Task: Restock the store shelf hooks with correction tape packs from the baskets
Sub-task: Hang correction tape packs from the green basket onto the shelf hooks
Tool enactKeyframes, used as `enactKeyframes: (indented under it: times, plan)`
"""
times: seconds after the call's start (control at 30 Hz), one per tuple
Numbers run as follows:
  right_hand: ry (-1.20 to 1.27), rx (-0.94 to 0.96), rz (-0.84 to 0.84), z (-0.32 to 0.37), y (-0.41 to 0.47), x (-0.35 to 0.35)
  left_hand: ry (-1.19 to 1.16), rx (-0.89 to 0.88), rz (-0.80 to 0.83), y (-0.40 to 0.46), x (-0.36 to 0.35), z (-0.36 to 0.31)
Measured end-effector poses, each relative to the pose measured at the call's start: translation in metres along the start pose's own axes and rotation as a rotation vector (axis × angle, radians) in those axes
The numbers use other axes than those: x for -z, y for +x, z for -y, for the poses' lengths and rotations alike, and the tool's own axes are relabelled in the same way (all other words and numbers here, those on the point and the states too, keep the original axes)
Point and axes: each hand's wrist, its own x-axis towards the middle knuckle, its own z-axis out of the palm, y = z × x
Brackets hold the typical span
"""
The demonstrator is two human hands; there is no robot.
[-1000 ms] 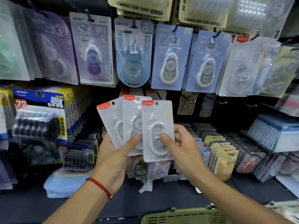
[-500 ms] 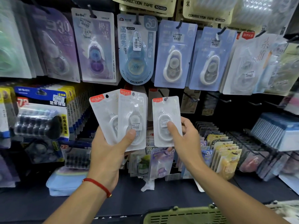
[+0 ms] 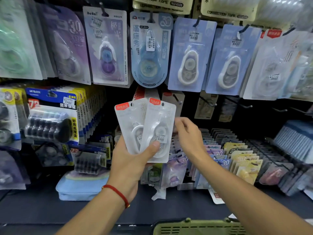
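i see the right hand (image 3: 188, 133) back empty, fingers loose, beside two correction tape packs (image 3: 149, 129) gripped in the left hand (image 3: 133, 160); the third pack is gone, likely hung above.

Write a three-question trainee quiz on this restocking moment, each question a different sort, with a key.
1. True or false: the right hand grips a pack.
2. How many white correction tape packs does the left hand hold? A) one B) two C) four
3. Fill in: the green basket shows at the ___ edge of the view.

Key: 1 false, its fingers are loosely spread beside the packs. 2 B. 3 bottom.
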Motion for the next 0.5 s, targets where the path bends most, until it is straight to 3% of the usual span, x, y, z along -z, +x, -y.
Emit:
enactKeyframes:
  times: [0.1,0.17,0.27,0.5]
  plan:
    - [0.147,0.062,0.234,0.008,-0.053,0.021,-0.039,0.043,0.072,-0.002,-0.005,-0.001]
    - [0.179,0.071,0.294,0.01,-0.071,0.031,-0.043,0.067,0.145,-0.003,-0.008,0.0]
    - [0.259,0.087,0.23,0.01,-0.073,0.041,-0.02,0.112,0.19,-0.007,-0.011,-0.001]
    - [0.268,0.014,0.082,0.007,-0.048,0.054,0.082,0.086,-0.062,-0.001,-0.004,0.0]
